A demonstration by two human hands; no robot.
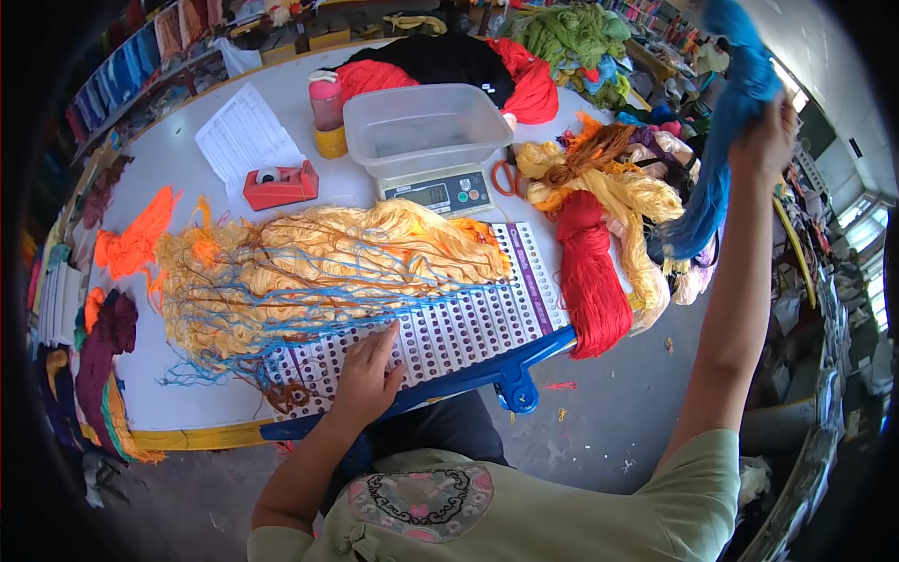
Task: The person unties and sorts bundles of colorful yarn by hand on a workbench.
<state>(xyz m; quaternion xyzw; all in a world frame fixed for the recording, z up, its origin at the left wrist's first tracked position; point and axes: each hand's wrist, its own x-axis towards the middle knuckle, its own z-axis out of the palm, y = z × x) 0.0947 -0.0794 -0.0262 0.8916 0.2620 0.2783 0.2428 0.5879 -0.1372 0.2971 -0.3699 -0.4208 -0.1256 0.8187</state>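
Observation:
High at the right, my right hand (766, 140) is closed around a blue skein of thread (719, 150), which hangs down over the table's right side. My left hand (367, 377) rests at the near edge of a white card with rows of punched holes (449, 323). Its index finger is stretched out onto the card, with the thumb apart and nothing held. Cream, brown, blue and orange threads (318, 262) lie across the card, covering its upper left part. A blue bar with a round knob (515, 389) runs along the card's near edge.
Behind the card are a digital scale (435, 194) bearing a clear plastic tub (426, 131), a red tape dispenser (281, 185), a printed sheet (245, 140) and scissors (507, 176). A red skein (592, 272) hangs over the right edge. Orange thread (136, 232) lies left.

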